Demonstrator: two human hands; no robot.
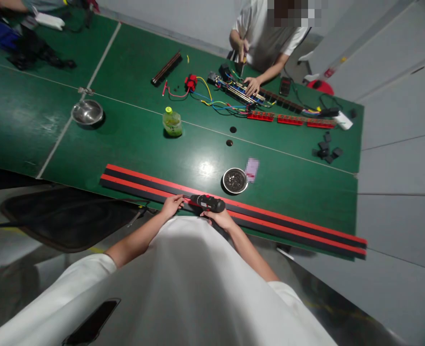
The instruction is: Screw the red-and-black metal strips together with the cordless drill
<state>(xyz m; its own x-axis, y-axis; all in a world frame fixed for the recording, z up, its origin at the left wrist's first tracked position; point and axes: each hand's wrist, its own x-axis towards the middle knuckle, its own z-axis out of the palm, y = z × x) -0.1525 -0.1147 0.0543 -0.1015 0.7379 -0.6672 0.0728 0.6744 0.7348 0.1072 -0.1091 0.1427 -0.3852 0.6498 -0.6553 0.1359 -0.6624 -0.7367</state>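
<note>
My right hand (217, 219) is wrapped round the grip of a black cordless drill (208, 203). The drill lies nearly level, its bit pointing left toward my left hand (172, 206). The fingers of my left hand are pinched together at the bit's tip; whatever is between them is too small to make out. Under both hands, two long black strips with red bands (287, 220) run side by side along the table's near edge. Just beyond the drill stands a round metal bowl (235, 181) with small dark pieces in it, likely screws.
Across the green table (133, 129), a co-worker (266, 57) handles wired parts (241, 91). A bottle with green liquid (172, 124) and an empty steel bowl (87, 112) stand to the left. Several black blocks (327, 149) lie at right. A dark-seated chair (64, 216) is at lower left.
</note>
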